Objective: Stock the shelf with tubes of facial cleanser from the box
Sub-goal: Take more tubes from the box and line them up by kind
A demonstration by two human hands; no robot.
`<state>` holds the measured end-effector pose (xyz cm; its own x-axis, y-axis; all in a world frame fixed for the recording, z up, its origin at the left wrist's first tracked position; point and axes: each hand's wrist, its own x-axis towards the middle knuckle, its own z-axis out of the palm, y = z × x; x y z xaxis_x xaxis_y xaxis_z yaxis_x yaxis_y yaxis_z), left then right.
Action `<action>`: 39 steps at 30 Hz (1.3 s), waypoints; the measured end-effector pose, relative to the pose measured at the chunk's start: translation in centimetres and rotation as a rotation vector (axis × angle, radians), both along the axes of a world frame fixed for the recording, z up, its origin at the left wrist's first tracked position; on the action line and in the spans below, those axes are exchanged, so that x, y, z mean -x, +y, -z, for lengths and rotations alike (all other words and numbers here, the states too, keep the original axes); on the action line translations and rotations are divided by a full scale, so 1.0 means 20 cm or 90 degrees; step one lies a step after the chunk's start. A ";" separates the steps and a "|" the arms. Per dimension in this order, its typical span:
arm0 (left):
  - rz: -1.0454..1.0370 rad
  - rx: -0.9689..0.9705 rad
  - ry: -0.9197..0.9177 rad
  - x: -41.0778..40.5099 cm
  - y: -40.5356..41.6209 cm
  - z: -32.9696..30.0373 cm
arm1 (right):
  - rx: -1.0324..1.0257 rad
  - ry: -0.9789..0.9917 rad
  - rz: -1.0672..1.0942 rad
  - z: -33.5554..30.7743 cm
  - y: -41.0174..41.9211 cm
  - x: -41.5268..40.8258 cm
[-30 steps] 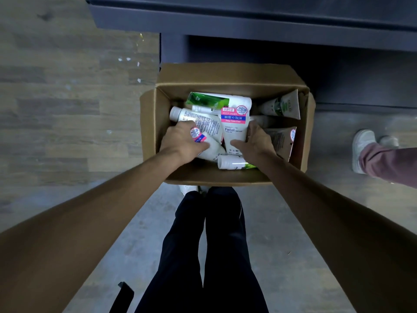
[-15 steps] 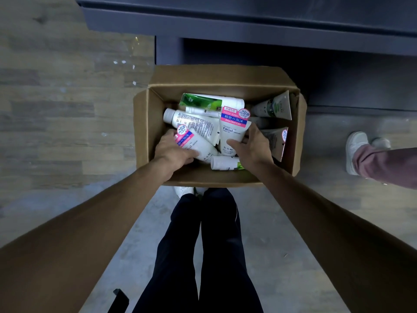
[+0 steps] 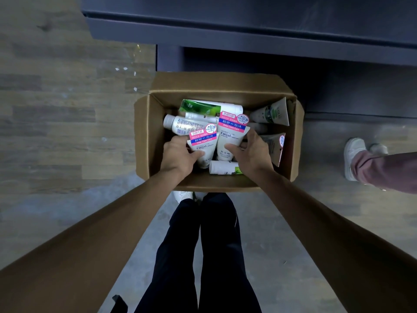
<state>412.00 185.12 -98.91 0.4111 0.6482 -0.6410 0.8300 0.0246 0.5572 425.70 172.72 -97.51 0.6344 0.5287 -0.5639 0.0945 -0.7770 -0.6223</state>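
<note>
Cardboard box (image 3: 153,132) on the floor is my landmark, its flaps open. Inside it, my left hand (image 3: 180,154) grips a white tube with a pink label (image 3: 203,143) near the left wall; beside it, my right hand (image 3: 252,152) curls around a matching tube (image 3: 230,136). More tubes lie under and beyond them. Beyond the box stands the dark shelf (image 3: 270,30).

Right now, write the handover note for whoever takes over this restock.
Left hand: grips a pink-label tube inside the box.
Right hand: grips a second pink-label tube, also in the box.
Other tubes, some green-labelled, lie loose in the box on the floor below the dark shelf.
Done: both tubes gripped; no stocked tubes visible.
Left: lift both out, place on shelf, repeat for the rest.
</note>
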 end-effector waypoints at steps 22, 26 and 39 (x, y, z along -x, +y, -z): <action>0.248 -0.205 -0.184 -0.21 0.52 -1.56 | -0.160 -0.049 0.003 -1.53 0.22 -0.21; 0.267 -0.233 -0.246 -0.20 0.55 -1.91 | -0.215 -0.082 0.017 -1.85 0.21 -0.16; 0.319 -0.392 -0.335 -0.27 0.63 -2.70 | -0.329 -0.220 -0.048 -2.59 0.31 -0.30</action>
